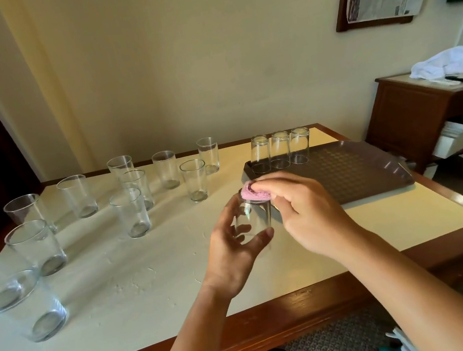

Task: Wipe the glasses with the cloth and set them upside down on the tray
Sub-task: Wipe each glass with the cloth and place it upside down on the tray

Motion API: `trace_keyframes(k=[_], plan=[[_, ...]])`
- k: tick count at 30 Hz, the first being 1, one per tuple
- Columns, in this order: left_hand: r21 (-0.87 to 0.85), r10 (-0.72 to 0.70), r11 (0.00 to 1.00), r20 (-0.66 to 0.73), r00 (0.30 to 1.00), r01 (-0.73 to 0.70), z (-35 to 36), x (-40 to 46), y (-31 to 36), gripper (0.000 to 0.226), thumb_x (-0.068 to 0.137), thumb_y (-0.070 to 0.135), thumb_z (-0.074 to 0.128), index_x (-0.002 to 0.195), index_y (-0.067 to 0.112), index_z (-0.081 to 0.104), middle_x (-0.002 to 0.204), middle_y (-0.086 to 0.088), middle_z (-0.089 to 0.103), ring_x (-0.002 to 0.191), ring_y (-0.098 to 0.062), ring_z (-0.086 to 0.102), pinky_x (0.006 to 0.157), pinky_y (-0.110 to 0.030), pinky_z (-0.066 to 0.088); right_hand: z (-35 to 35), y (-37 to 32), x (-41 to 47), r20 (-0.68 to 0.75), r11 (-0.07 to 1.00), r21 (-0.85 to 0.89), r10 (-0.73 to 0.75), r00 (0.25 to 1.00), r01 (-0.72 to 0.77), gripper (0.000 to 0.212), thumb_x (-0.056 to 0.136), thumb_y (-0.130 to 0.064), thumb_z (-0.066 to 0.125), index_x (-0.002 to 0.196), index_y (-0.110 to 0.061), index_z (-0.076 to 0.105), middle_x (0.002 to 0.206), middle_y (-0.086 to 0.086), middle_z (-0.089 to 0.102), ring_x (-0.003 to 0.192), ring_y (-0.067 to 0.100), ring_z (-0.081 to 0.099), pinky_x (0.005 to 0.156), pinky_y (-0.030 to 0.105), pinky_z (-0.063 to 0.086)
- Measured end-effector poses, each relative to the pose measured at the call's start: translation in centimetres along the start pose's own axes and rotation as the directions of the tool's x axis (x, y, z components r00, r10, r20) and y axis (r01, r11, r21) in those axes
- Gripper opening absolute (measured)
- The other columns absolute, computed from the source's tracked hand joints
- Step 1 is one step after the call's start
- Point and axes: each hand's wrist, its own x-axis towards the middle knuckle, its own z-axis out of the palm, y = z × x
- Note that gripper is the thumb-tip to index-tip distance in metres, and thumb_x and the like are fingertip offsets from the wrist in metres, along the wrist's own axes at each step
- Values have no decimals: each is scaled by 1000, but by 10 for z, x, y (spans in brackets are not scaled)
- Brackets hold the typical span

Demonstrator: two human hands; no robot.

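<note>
A clear, smooth-walled glass tumbler (252, 221) is held in the air above the table (150, 282), just in front of the near left corner of the tray (356, 172). It tapers slightly and is transparent enough that the fingers behind it show through. The left hand (234, 249) grips it from the side, thumb across the lower front and fingers curled round the back. The right hand (301, 209) pinches a small pink cloth (253, 193) – soft, nubbly, bunched into a wad – and presses it on the top end of the glass.

The tray is dark brown plastic, rectangular with a raised rim and a fine patterned floor; three glasses (280, 149) stand upside down in a row along its far left edge, close beside one another.

To the left, many more clear glasses (131, 213) stand upright, spread over the pale, matt tabletop – which is framed by a glossy reddish wood border. Small specks or droplets dot the surface near the middle
</note>
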Motion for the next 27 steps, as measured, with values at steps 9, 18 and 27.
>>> trace_keyframes(k=[9, 18, 27], plan=[[-15, 6, 1000, 52, 999, -5, 11, 5, 3, 78, 86, 19, 86, 153, 28, 48, 134, 9, 62, 117, -26, 61, 99, -37, 55, -12, 2, 2, 4, 999, -26, 27, 1000, -27, 41, 102, 2, 49, 135, -16, 65, 130, -4, 65, 119, 10, 59, 100, 11, 43], [-30, 24, 999, 76, 997, -22, 24, 13, 3, 72, 85, 27, 85, 149, 25, 52, 134, 1, 64, 115, -32, 64, 99, -44, 56, -26, 5, 5, -2, 998, -47, 31, 1000, -31, 39, 101, 3, 48, 132, -14, 67, 128, -2, 66, 116, 12, 60, 100, 25, 52], [-95, -4, 995, 106, 994, 15, 51, 35, 2, 62, 87, 14, 84, 142, 24, 57, 128, -6, 65, 109, -32, 67, 85, -28, 58, -33, 39, 2, -40, 997, -6, 77, 996, -77, 41, 101, 3, 49, 133, -16, 66, 130, -6, 65, 120, 6, 56, 99, 11, 46]])
